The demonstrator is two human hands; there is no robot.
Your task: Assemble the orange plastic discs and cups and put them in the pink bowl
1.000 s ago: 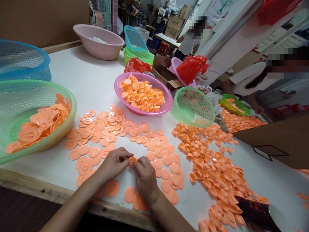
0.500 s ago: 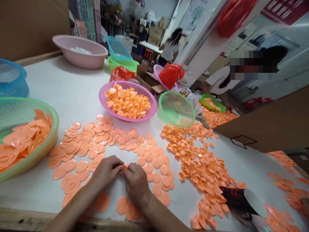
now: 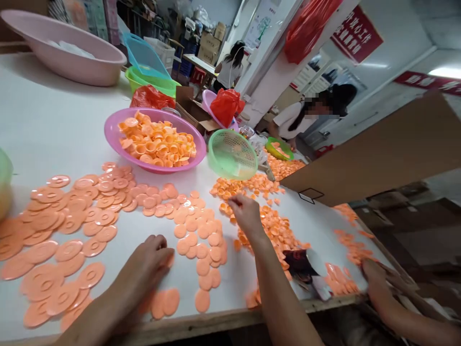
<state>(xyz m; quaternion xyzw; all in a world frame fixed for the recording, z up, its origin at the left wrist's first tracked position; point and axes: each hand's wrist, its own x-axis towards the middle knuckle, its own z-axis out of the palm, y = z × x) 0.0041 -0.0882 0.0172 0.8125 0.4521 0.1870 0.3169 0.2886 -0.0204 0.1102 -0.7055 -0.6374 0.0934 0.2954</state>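
Red rectangular wall sign (image 3: 356, 32) at about one o'clock, high on the white wall: white Chinese characters in two lines, the upper seeming to read "放心工作", the lower too small and tilted to make out. Second red banner strip (image 3: 428, 81) at about two o'clock, under the ceiling light: white characters, blurred, not legible. White paper poster (image 3: 260, 25) at twelve o'clock on the pillar: green drawing and small print, unreadable. Brown cardboard boxes (image 3: 211, 42) stacked at eleven o'clock: faint markings, not readable. Dark glossy printed packet (image 3: 301, 262) at five o'clock on the white table top (image 3: 54, 129): lettering too blurred to read. No numbers or brand names legible anywhere else.
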